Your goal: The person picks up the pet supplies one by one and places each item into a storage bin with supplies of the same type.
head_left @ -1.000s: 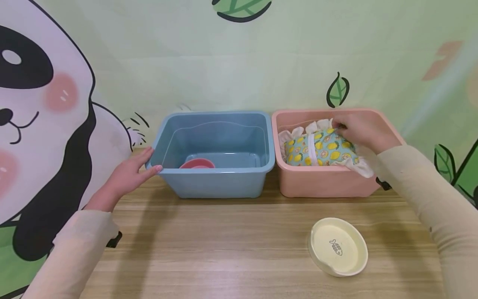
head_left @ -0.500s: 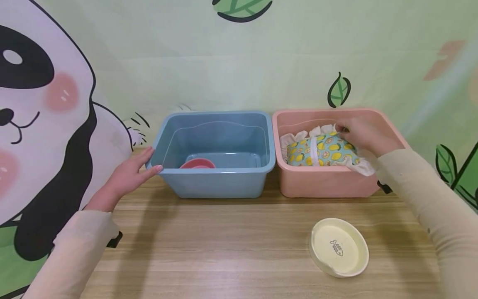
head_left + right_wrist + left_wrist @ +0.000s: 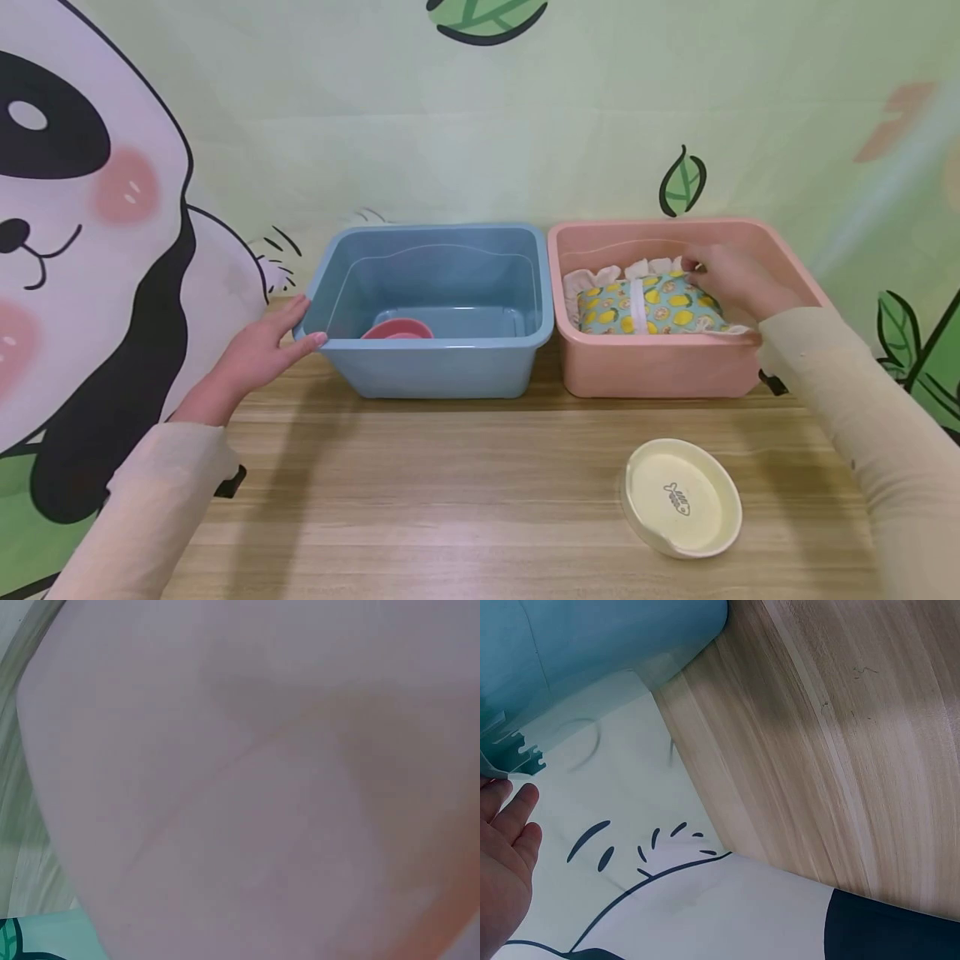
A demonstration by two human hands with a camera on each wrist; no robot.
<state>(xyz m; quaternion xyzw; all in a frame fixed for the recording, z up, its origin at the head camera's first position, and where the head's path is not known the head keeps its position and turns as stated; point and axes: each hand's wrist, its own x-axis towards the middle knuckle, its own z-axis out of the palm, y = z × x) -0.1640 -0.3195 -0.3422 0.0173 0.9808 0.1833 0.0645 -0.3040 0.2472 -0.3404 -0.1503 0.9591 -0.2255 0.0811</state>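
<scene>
My left hand (image 3: 258, 350) rests on the left front corner of the blue tub (image 3: 431, 367), its thumb on the front rim and its fingers along the side. In the left wrist view, the fingertips (image 3: 526, 796) touch the underside of that rim. Inside the pink tub (image 3: 660, 371) lies a ruffled cushion (image 3: 671, 308) with a lemon print and a white band across it. My right hand (image 3: 731, 279) pinches its upper right corner; the fingertips are partly hidden. The tub's pale pink wall (image 3: 187, 750) fills most of the right wrist view, blurred.
A red round-rimmed item (image 3: 397, 328), partly hidden by the front wall, lies in the blue tub. On the wooden table (image 3: 450, 492), a cream dish (image 3: 682, 498) with a fish-bone drawing stands in front of the pink tub. A panda-print backdrop (image 3: 480, 133) hangs behind.
My right hand has moved slightly down and to the right with the cushion's corner, and the cushion lies lower in the pink tub, its front ruffle no longer hanging over the rim. The left hand stays put.
</scene>
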